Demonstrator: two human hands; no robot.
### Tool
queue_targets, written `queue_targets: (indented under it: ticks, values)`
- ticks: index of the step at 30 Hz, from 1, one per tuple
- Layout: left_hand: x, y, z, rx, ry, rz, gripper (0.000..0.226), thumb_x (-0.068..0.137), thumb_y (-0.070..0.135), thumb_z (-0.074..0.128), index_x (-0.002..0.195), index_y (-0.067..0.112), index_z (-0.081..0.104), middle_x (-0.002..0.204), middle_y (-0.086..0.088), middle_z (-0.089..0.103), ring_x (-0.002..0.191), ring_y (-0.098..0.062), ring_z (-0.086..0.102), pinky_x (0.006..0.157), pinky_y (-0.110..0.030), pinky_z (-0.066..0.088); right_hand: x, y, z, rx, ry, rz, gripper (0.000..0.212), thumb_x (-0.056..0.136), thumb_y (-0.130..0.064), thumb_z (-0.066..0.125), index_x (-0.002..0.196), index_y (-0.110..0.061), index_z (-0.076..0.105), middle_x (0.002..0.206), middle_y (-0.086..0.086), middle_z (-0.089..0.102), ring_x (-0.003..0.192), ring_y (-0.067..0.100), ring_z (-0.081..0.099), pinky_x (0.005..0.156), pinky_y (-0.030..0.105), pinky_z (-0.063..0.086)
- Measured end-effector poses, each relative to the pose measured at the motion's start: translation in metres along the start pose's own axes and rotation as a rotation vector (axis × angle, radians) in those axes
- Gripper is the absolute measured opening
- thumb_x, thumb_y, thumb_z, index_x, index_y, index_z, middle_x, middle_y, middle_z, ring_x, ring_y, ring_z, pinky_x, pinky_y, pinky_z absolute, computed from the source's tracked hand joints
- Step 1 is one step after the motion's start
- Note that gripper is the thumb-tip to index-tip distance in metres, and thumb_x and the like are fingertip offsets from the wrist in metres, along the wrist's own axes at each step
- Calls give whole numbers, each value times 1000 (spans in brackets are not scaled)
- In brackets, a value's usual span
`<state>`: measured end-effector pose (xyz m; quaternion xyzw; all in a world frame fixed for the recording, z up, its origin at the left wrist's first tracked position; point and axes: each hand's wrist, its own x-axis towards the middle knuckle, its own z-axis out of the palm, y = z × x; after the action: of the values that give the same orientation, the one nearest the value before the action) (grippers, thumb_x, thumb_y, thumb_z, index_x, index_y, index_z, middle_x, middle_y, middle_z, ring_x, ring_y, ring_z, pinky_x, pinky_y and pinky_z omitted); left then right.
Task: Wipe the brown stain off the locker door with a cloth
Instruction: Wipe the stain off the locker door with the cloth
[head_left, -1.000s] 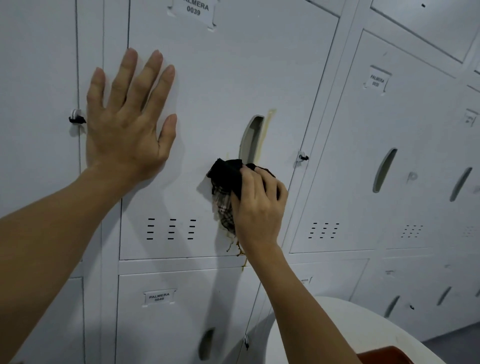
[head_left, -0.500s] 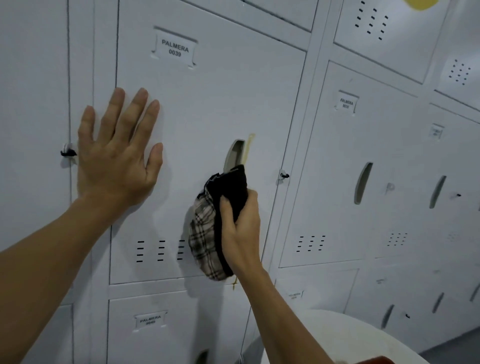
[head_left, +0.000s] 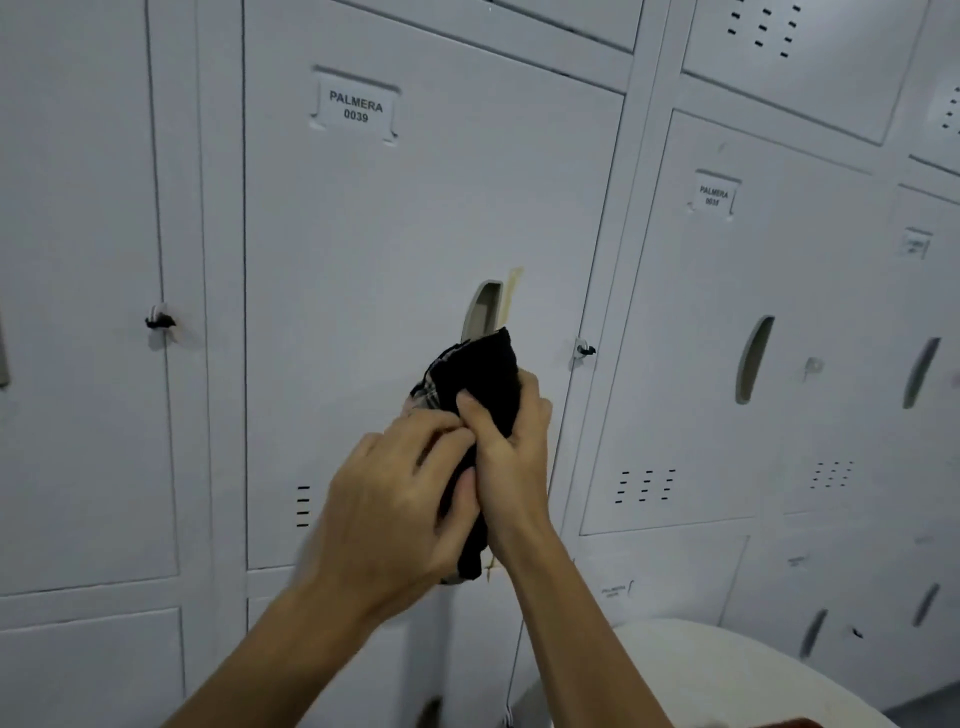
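Both forearms raised from the bottom edge, converging in front of the locker door (head_left: 415, 234). Right hand (head_left: 511, 457) upright, thumb to the near side, fingers curled tight round the cloth (head_left: 488, 379). Left hand (head_left: 395, 499) turned palm-in, slightly motion-blurred, fingertips pinching the same cloth at its left edge, just beside the right thumb. Both hands clenched on fabric, neither flat on metal.

Cloth bunched and soft, mostly black, with a sliver of pale plaid at the upper left; top end poking above the right fist, lower end hanging below both hands. Whether touching the door or held just off it, cannot tell.

Door smooth, matte pale-grey painted metal, with a label plate (head_left: 356, 106) reading PALMERA 0039. Recessed, curved handle slot (head_left: 483, 312) directly above the cloth. Brown stain (head_left: 511, 296) a thin yellowish-brown streak along the slot's right edge; a small trace also below the cloth's lower end. Short vent slits (head_left: 303, 506) left of the left hand.
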<state>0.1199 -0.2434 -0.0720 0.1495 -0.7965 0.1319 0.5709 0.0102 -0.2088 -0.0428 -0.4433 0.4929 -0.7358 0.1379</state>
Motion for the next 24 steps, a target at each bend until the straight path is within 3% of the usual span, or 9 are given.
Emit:
queue_targets:
  ticks: [3,5,7,9,11,13,15,19,24]
  values:
    - [0,13,6,-129,-67,-246,47,95,40,49,125,9,67,134,-5,64,109,-20,66,85,-40,60,-2,-10,-7,442,-165,211,35,97,-29,43,124,-17,62,119,12,63,106,24,67,82,33,58]
    - [3,17,10,-207,-102,-341,61,97,53,43,143,15,55,141,-2,60,114,-19,65,90,-41,59,-2,-18,-14,623,-248,288,47,101,-27,29,131,-12,63,116,9,71,105,21,67,90,32,54]
    - [8,18,12,-314,-60,-410,63,98,53,43,151,18,46,124,1,67,98,-16,68,80,-40,60,1,-25,-18,659,-321,276,52,101,-22,24,131,-12,66,123,6,72,118,19,64,100,31,48]
    - [17,19,9,-342,74,-424,52,103,37,47,150,15,49,109,-1,73,84,-17,71,72,-38,60,6,-34,-22,641,-364,208,51,98,-18,27,128,-12,67,122,4,72,122,17,61,103,28,45]
    - [33,16,0,-283,234,-388,47,102,18,51,147,6,52,118,-7,75,94,-21,73,82,-28,58,21,-41,-31,533,-280,87,43,92,-16,42,126,-17,69,101,1,70,100,14,63,93,27,45]
    - [54,10,-7,-168,373,-315,44,100,5,54,143,-4,54,127,-15,71,105,-24,71,92,-18,52,44,-45,-42,256,-25,-79,38,96,-9,46,125,-18,70,94,1,66,91,13,62,88,29,48]
    - [79,2,-6,-18,455,-184,43,98,-5,53,141,-9,54,133,-20,66,114,-30,70,99,-23,53,69,-46,-51,-30,198,-249,37,100,-4,46,126,-19,69,110,3,65,103,11,62,96,30,50]
    - [122,-17,25,248,445,105,37,105,-5,41,137,-6,60,142,-22,60,131,-39,59,101,-49,56,114,-49,-59,-316,313,-511,38,99,-9,48,134,-17,60,127,-3,54,118,2,54,102,8,40]
    - [124,-37,67,357,344,357,25,104,-2,54,121,-4,72,137,-21,64,132,-40,58,108,-50,51,153,-42,-58,-548,315,-712,49,97,-15,47,146,-9,49,150,2,44,141,12,40,119,25,30]
